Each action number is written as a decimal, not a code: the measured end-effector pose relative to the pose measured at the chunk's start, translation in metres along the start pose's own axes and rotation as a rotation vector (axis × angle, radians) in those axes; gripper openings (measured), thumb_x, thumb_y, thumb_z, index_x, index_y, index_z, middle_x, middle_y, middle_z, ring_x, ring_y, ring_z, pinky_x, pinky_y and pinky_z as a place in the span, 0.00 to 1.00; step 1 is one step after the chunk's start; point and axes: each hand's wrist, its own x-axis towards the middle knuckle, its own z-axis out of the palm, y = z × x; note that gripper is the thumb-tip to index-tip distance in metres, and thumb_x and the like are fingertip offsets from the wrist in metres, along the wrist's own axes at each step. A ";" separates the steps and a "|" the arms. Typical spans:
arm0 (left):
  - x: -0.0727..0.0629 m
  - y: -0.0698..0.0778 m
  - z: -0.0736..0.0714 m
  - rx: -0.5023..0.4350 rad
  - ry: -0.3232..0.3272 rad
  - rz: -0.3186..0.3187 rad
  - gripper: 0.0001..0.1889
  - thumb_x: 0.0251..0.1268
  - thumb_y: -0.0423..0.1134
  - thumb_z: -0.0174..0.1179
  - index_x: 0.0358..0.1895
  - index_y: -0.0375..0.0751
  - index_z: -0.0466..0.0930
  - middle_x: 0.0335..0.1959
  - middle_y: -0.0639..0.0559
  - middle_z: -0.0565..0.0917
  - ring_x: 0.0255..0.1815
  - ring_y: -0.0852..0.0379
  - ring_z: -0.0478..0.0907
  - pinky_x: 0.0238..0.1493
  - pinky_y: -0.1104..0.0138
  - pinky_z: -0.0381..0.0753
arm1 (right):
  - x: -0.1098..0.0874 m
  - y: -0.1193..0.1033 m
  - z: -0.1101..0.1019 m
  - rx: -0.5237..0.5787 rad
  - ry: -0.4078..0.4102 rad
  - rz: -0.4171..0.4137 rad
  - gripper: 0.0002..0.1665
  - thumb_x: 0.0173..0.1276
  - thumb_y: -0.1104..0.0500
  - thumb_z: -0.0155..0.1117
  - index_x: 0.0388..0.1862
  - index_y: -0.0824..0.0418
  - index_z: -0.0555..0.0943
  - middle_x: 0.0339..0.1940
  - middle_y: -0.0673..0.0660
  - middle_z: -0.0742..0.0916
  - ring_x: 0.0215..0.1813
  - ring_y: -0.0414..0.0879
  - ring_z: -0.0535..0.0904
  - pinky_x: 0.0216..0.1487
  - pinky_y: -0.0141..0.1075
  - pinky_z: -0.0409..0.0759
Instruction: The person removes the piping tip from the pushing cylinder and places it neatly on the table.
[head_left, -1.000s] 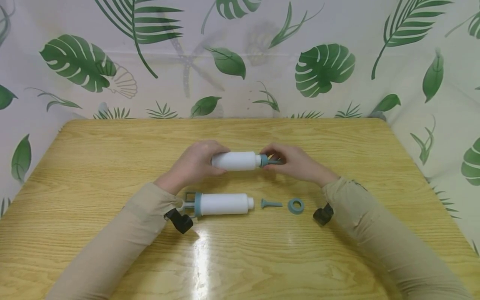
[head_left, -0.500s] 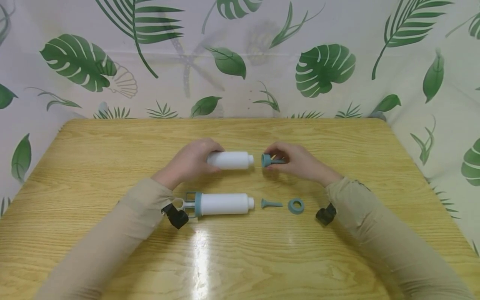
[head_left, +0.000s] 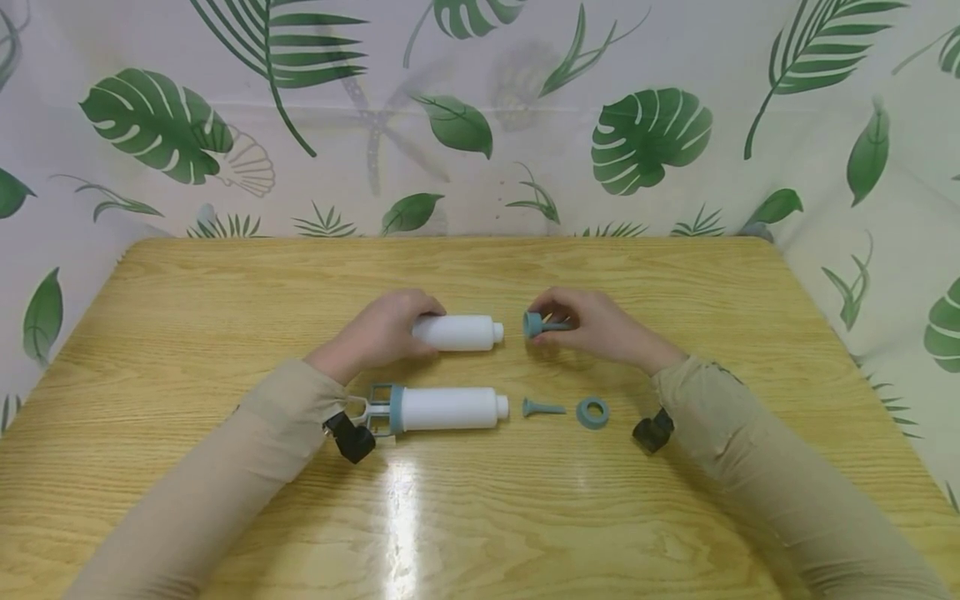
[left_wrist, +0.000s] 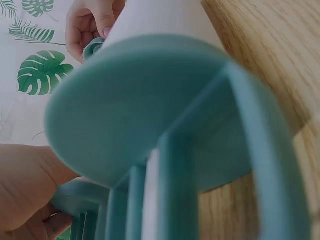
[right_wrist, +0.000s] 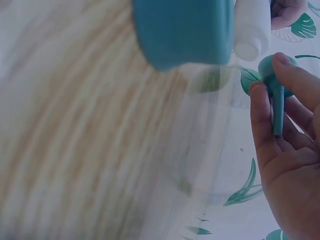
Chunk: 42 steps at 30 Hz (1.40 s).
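In the head view, my left hand (head_left: 390,329) grips a white tube (head_left: 461,333), lying sideways with its narrow neck to the right. Its teal end (left_wrist: 82,192) with bars shows beside that hand in the left wrist view. My right hand (head_left: 592,325) pinches a teal screw cap with a thin nozzle (head_left: 533,324), its wide mouth facing the neck across a gap. In the right wrist view the nozzle (right_wrist: 278,110) points back toward the palm. Closer to me lies a second white tube (head_left: 450,408) with a teal handle end (head_left: 390,408).
Right of the second tube lie a loose teal nozzle (head_left: 543,407) and a teal ring (head_left: 592,412), in line with its neck. All rests on a wood-grain table (head_left: 480,517). Behind the table hangs a leaf-patterned cloth (head_left: 525,125). Each sleeve carries a black wrist camera.
A second ago the cap and nozzle sat against the tube's neck; now they are apart. My left hand has drawn the tube left, then slightly toward me. The cap stays in my right hand.
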 end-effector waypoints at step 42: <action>-0.001 0.035 0.012 -0.100 0.217 0.195 0.24 0.52 0.38 0.72 0.52 0.31 0.79 0.49 0.42 0.82 0.52 0.47 0.77 0.55 0.59 0.74 | -0.004 -0.026 -0.001 0.006 0.030 0.006 0.21 0.57 0.59 0.73 0.49 0.59 0.79 0.42 0.50 0.85 0.43 0.42 0.83 0.44 0.38 0.81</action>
